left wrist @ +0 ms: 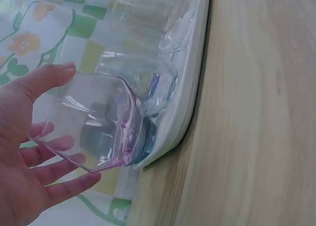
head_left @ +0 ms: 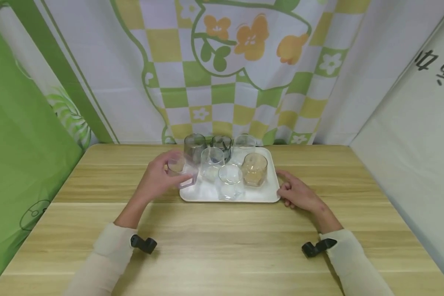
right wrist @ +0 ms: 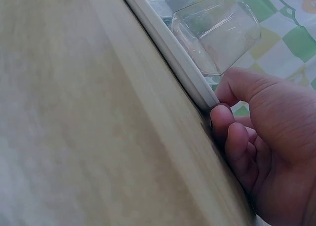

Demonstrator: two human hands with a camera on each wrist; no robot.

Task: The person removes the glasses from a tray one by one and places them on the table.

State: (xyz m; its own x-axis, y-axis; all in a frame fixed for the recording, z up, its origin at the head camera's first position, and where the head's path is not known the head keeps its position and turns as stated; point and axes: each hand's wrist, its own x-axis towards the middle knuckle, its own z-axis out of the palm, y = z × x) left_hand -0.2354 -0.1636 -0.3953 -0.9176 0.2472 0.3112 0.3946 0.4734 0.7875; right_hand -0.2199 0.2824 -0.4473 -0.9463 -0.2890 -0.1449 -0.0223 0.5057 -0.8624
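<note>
My left hand (head_left: 156, 176) grips a clear, pink-tinted drinking glass (left wrist: 98, 122) by its sides, thumb on one side and fingers spread on the other. The glass is tilted, its base over the left edge of the white tray (head_left: 270, 195). On the opposite side, my right hand (head_left: 301, 195) holds the tray's rim at the near right corner, fingers curled against the edge. An amber faceted glass (head_left: 254, 170) is the one nearest to that hand. Two clear glasses, one in front (head_left: 230, 185) and one behind it (head_left: 211, 162), stand mid-tray.
At the tray's back stand a grey glass (head_left: 195, 148), a darker glass (head_left: 222, 148) and another clear glass (head_left: 245, 144). The tray lies on a wooden table (head_left: 222, 246) near its back edge. A patterned curtain (head_left: 222, 94) hangs just behind.
</note>
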